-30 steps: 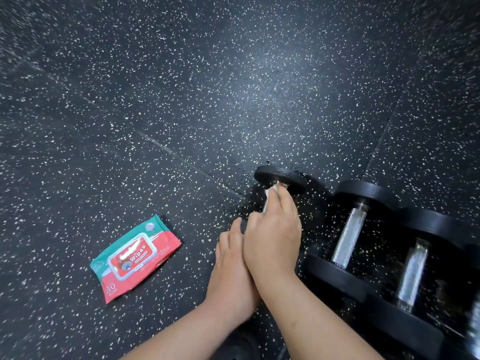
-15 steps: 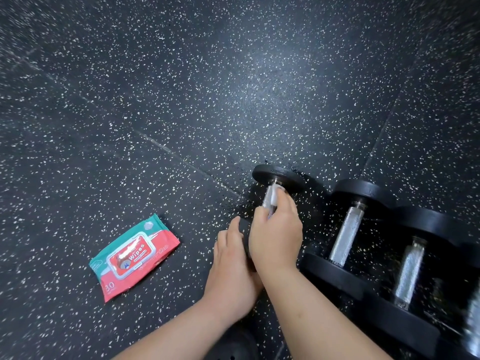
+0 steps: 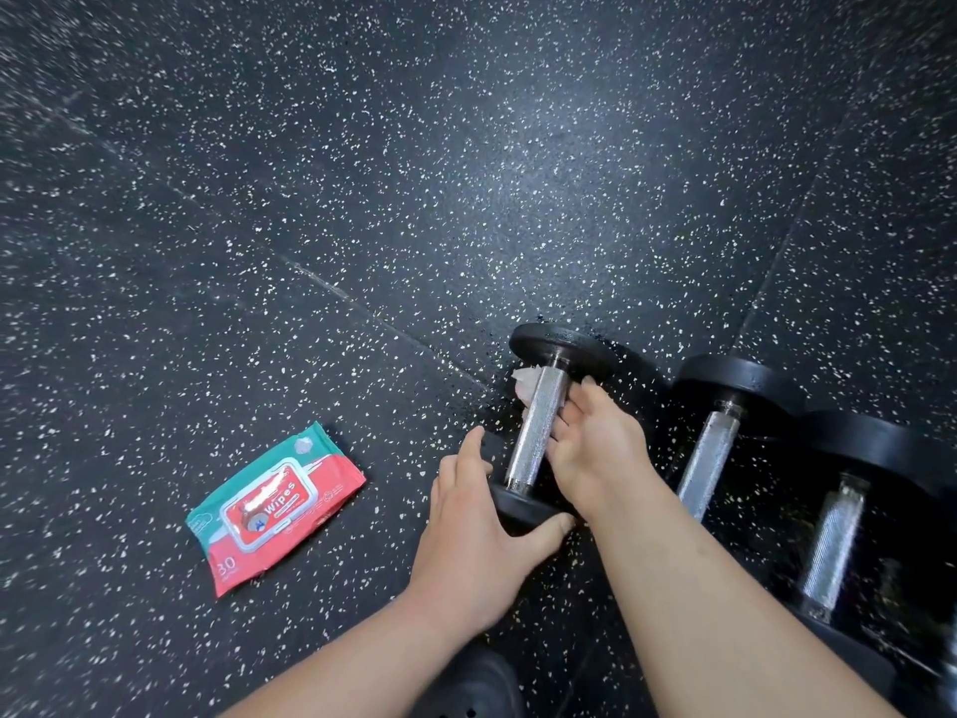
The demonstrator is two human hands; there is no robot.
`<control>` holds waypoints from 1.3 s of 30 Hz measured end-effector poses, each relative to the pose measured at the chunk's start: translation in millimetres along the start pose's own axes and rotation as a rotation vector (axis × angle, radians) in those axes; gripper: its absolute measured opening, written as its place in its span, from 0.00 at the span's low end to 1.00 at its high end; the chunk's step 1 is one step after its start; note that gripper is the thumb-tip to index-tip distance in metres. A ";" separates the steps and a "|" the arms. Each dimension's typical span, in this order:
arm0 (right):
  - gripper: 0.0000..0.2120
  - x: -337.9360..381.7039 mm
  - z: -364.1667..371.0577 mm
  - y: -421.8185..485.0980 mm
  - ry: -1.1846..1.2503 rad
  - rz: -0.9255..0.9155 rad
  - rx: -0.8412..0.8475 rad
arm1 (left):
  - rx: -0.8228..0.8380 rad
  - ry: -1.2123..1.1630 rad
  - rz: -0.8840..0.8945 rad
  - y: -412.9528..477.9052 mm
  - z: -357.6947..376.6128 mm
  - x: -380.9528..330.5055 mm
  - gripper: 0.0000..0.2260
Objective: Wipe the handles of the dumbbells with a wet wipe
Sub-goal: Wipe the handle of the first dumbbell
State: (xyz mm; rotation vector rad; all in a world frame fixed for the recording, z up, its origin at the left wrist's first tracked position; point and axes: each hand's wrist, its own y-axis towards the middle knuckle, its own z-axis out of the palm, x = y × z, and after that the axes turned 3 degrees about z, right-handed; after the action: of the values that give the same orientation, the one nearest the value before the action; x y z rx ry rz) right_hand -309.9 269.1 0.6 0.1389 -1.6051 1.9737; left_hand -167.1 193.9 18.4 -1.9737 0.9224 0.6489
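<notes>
Our left hand [image 3: 476, 531] grips the near plate [image 3: 518, 507] of the leftmost dumbbell [image 3: 559, 344], apparently to stop it rolling. Our right hand [image 3: 606, 458] curls the wet wipe [image 3: 525, 383] round the far end of its handle [image 3: 536, 432]. Count: three dumbbells in a row at right, one wipe, one wipes pack [image 3: 274, 510] at left.

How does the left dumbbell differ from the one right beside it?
The left dumbbell has both hands on it, the left hand holding its near end; the next dumbbell is untouched. The left dumbbell's handle has a white wipe wrapped behind it, held by the right hand; the next dumbbell's handle is bare. Both have black ends and ridged silver handles, lying parallel.
</notes>
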 end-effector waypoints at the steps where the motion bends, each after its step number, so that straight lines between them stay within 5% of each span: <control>1: 0.18 1.2 -0.7 -0.4 0.002 -0.010 -0.030 | 0.001 0.000 0.000 -0.1 -0.1 0.4 0.57; 14: 0.14 -3.3 8.3 -5.0 -0.095 -0.077 -0.156 | -0.011 0.012 0.006 -1.1 0.3 0.5 0.56; 29: 0.12 -5.7 7.4 -10.3 -0.086 -0.096 -0.064 | -0.017 0.031 0.026 -0.9 1.1 2.1 0.56; 39: 0.10 -15.3 0.6 -10.9 -0.540 -0.499 -0.360 | -0.024 0.034 0.035 -1.6 2.6 2.1 0.55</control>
State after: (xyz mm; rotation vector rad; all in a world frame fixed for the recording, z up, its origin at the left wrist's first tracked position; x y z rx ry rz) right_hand -292.1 263.9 3.6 0.8957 -1.9822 1.3001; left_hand -164.9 195.9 16.3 -1.9993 0.9761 0.6508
